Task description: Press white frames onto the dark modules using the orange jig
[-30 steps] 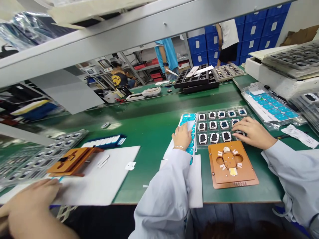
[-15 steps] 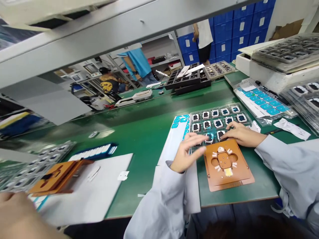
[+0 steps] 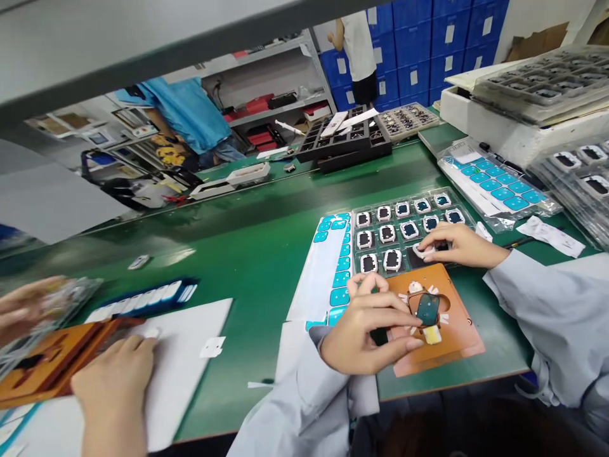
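Head view: the left hand [image 3: 364, 330] pinches a small dark part [image 3: 427, 309] at its edge, fingers pressed together, setting it square over the orange jig [image 3: 451, 336] near the desk [image 3: 257, 254] edge. The right hand [image 3: 451, 244] rests fingers-down on the clear tray [image 3: 404, 228], perhaps on a part; what it grips I cannot tell. A co-worker's blurred hand [image 3: 111, 387] is cut off lower left.
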The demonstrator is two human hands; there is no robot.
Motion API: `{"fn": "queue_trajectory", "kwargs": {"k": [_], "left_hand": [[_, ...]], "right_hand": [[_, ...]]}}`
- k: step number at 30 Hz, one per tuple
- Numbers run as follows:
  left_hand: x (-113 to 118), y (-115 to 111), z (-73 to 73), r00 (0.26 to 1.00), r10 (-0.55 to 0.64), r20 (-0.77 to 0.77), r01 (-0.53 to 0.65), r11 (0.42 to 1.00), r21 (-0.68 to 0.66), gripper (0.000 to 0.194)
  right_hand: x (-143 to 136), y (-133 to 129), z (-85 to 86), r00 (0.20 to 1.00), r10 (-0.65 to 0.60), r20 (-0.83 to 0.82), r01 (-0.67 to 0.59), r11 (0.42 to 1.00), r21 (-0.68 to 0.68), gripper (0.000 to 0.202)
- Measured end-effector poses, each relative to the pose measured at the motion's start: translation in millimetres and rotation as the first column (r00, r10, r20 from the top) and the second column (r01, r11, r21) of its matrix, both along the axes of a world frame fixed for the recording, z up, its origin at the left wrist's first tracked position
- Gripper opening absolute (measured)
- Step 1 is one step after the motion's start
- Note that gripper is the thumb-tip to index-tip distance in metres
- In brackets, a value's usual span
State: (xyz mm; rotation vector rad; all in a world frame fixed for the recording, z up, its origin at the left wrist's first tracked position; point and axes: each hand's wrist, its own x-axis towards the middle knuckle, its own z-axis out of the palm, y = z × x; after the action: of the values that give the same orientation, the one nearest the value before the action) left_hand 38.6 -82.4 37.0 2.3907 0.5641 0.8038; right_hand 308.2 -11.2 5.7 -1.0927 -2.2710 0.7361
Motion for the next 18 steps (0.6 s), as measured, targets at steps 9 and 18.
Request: {"fn": "queue_trajectory", "kwargs": {"k": [9,18], "left_hand": [[0.7,4.0,-4.9,0.991,-0.019,-0.134,0.054,0.964,0.261,0.019],[-4.0,7.6,-8.1,0.983,-0.014,-0.182,0.077,0.935,0.346,0.045]], "right_hand": [[1.6,-36.6,42.8,0.959,0.056,-0.276,-0.021,0.992,0.128,0.015],[7.9,-45.8,36.8,0.924,0.36,-0.133,-0.348,0.932,0.1,0.022]]}}
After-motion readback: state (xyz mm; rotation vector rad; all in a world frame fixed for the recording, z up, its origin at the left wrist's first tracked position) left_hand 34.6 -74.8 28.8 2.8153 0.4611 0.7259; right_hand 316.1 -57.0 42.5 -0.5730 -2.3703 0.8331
